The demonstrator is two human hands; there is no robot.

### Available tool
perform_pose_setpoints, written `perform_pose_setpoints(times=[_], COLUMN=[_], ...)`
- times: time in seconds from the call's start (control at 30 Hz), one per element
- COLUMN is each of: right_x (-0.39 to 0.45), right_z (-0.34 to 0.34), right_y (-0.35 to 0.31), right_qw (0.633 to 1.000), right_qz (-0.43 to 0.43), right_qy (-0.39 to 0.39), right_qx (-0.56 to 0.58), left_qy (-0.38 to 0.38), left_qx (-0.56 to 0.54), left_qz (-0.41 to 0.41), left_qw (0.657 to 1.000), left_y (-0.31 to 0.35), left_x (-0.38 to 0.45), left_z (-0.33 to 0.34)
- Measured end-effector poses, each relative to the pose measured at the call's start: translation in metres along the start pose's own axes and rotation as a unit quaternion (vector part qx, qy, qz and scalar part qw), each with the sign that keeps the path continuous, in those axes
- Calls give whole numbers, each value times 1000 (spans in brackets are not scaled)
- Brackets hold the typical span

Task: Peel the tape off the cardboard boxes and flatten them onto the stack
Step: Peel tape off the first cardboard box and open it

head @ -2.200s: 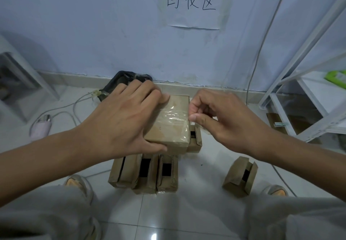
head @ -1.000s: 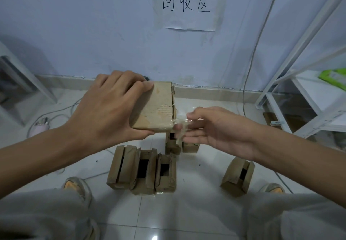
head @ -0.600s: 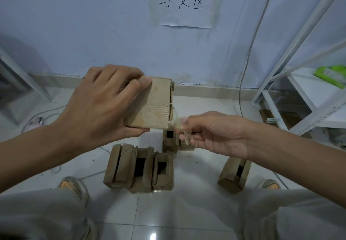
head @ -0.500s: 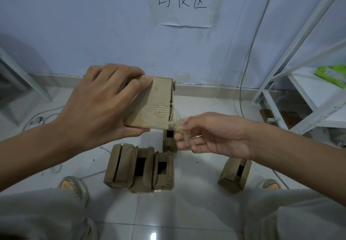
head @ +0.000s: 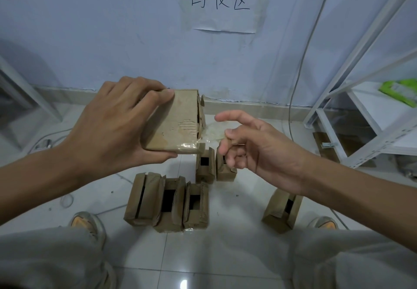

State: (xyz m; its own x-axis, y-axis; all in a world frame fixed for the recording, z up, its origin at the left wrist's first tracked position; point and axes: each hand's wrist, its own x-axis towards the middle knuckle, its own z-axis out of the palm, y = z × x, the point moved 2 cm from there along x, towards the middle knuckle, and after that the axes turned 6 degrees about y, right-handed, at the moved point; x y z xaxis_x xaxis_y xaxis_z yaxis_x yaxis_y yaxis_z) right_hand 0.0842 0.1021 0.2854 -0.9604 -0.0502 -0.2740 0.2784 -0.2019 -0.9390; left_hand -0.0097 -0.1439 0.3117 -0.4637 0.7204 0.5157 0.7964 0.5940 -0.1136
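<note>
My left hand point(head: 112, 126) grips a flat brown cardboard box point(head: 173, 122), held in the air above the floor with its top face torn near the right edge. A strip of clear tape point(head: 212, 131) stretches from the box's right side to my right hand point(head: 259, 144). The tape clings at the thumb and curled fingers; the index finger is lifted off it. More tape glints along the box's lower edge.
On the tiled floor below stand three opened boxes in a row point(head: 167, 205), two small boxes point(head: 205, 167) behind them and a single box point(head: 282, 209) at the right. A white metal rack point(head: 361, 108) stands on the right, with a cable point(head: 293, 99) down the wall. My knees and shoes frame the bottom.
My right hand has pulled the tape off the box top toward the right, then loosened from a tight pinch with the index finger lifted. The box rose slightly and tilted.
</note>
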Motion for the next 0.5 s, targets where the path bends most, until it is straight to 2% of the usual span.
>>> perform_pose_setpoints(times=[0.17,0.37,0.5], right_x=[0,3,3], right_z=[-3,-6,-5], right_y=[-6,0,3], right_qw=[997,996,999], right_qz=[13,1,35], right_qy=[-71,-17,-12], right_qx=[25,-82,-38], left_qy=[-5,-19,-20], left_qx=[-14,-30,-10], left_qz=[-3,-12,10], left_qw=[1000,999,1000], left_y=[0,-1,0], left_x=[-1,-1,-1], left_z=[1,2,3])
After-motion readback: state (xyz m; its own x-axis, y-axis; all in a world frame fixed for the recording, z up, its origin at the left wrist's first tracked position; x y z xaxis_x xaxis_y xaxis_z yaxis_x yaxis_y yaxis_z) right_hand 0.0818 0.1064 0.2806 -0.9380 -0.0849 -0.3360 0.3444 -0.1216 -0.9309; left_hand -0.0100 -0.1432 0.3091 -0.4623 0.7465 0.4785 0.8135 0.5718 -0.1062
